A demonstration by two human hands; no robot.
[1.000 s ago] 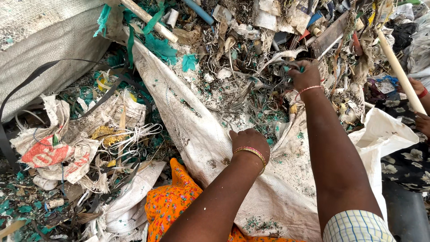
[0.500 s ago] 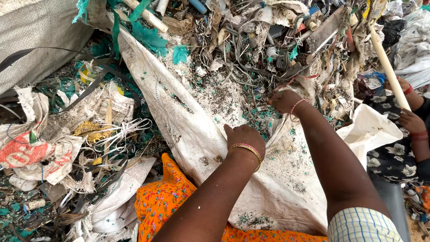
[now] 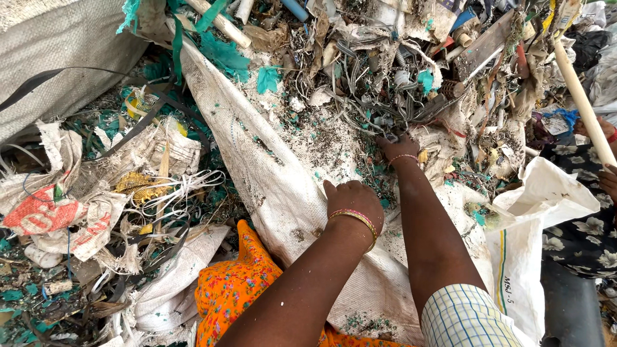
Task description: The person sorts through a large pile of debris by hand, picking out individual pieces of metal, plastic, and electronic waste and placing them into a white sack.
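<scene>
A dirty white woven sack (image 3: 270,160) lies spread in front of me, strewn with grit and small teal plastic bits. My left hand (image 3: 352,200), with bangles at the wrist, is closed and presses the sack cloth near its middle. My right hand (image 3: 398,146) reaches farther up into a tangled heap of wires, cable and scrap (image 3: 385,71); its fingers are curled into the debris at the heap's lower edge. What the fingers hold is hidden.
Orange patterned cloth (image 3: 244,289) covers my lap. Torn sacks and white cord (image 3: 128,193) lie at left, a grey sack (image 3: 58,58) at top left. Another person's hand (image 3: 607,177) and floral clothing are at right, beside a pale pipe (image 3: 578,96) and a white bag (image 3: 533,244).
My right hand has drawn back toward me from high in the scrap heap to its lower edge. The left hand has stayed on the sack. The view has shifted slightly.
</scene>
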